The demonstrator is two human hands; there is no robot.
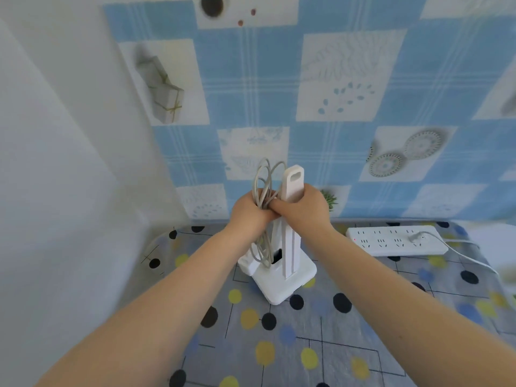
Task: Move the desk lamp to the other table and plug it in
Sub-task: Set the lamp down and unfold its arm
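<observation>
Straight ahead of you, at the middle of the bench (pixel 363 331), the desk lamp (pixel 289 241) stands folded with its long axis upright, its square white base (pixel 282 283) seemingly resting on the spotted cloth. Your right hand (pixel 303 206) is curled round the upper part of the lamp's folded arm, just below the slotted tip. Your left hand (pixel 251 209) is closed on the coiled cord (pixel 264 180), gathered in loops touching the lamp's left side; more loops hang down to the base, where a white block, probably the plug adapter (pixel 247 266), sits against it.

What the next move turns on, by my reading, is the power strip (pixel 396 241): it lies flat to the right of the lamp, near but apart, its long axis running left to right along the wall. Your right hand is the nearer one to it, yet that hand steadies the lamp while the left keeps the cord. One plug (pixel 417 238) already occupies a socket at the strip's right end; the sockets toward the lamp look free.

The lamp is smooth, hard white plastic with flat faces and rounded corners; the cord is grey, pliable and springy, likely to uncoil when released. The cloth looks thin and could slide.
</observation>
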